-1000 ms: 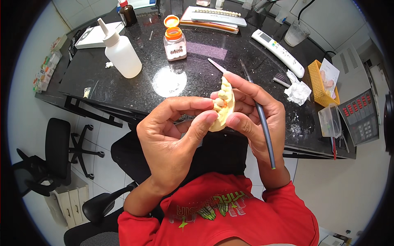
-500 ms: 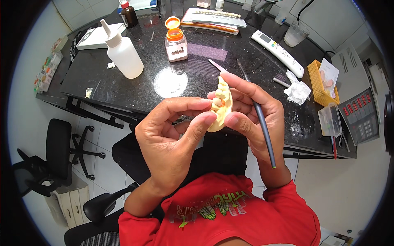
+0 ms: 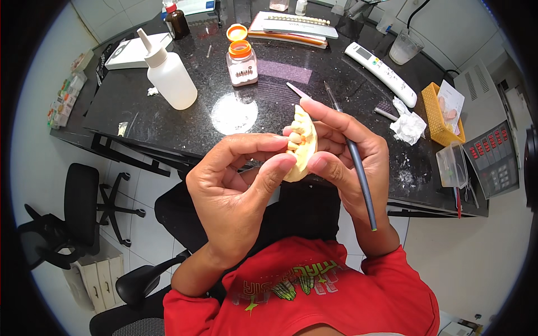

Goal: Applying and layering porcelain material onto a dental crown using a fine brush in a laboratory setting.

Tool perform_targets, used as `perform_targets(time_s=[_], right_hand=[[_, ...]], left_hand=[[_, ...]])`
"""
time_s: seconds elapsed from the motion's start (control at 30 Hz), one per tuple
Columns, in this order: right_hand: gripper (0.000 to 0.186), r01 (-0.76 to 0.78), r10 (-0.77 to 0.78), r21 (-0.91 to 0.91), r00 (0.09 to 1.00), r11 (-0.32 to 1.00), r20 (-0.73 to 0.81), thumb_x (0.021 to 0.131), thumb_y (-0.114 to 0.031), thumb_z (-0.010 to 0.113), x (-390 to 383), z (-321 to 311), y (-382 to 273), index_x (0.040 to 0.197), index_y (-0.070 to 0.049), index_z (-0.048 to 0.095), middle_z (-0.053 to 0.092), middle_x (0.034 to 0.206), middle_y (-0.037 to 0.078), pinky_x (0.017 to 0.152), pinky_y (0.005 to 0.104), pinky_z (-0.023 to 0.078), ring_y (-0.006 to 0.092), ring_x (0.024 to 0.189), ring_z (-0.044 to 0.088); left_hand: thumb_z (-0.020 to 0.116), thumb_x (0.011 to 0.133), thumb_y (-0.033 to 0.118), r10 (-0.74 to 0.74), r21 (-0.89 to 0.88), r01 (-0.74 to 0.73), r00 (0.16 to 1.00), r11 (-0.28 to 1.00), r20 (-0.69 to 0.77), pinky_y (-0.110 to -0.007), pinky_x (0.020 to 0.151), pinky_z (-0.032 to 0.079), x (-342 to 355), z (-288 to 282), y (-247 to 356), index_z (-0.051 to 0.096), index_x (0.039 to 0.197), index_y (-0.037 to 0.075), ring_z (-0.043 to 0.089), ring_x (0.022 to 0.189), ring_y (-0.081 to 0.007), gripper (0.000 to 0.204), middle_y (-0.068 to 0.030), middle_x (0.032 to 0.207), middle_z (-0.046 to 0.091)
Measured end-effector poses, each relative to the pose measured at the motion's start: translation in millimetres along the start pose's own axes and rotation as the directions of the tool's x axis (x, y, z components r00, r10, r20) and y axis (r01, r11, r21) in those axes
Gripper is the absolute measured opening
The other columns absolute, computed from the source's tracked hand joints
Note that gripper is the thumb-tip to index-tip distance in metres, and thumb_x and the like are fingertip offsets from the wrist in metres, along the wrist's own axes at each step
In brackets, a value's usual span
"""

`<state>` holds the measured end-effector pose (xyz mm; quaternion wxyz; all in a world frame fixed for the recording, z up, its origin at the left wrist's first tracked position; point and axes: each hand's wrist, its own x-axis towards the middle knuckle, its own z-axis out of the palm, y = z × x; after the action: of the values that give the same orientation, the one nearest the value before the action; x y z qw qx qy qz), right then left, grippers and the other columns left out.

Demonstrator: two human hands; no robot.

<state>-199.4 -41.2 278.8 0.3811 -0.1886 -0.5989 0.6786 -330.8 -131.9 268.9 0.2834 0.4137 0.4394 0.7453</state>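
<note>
My left hand pinches a pale yellow dental model with a row of teeth, thumb and forefinger near its lower end and a small tooth piece on it. My right hand grips the model from the other side, forefinger on its top, thumb along its lower edge. A long dark slim instrument also rests in my right hand, angled past the model. Beyond the hands a pale pink pointed stick lies on the black speckled desk; the backs of several fingers hide part of the model.
A white squeeze bottle, orange-lidded jar, brown bottle, shade guide, white remote, crumpled tissue, yellow basket, glass and grey keypad unit stand around. A black chair is at left.
The model has shifted and turned slightly in my fingers, a little downward and to the left. Both hands keep nearly the same grip.
</note>
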Motion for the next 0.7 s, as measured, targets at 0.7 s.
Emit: perform_targets(time_s=[0.7], right_hand=[[0.055,0.115,-0.114,-0.101,0.993,0.988,0.016,0.080,-0.004,0.074,1.6,1.7,6.4,0.130,0.002,0.051,0.065,0.109,0.015,0.080,0.0271,0.056,0.0160,0.094,0.066]], left_hand=[[0.068,0.082,-0.006,-0.034,0.002,0.034,0.999,0.999,-0.009,-0.026,0.081,0.056,2.2,-4.0,-1.2,0.061,0.098,-0.008,0.064,0.092,-0.0173,0.018,-0.0143,0.098,0.064]])
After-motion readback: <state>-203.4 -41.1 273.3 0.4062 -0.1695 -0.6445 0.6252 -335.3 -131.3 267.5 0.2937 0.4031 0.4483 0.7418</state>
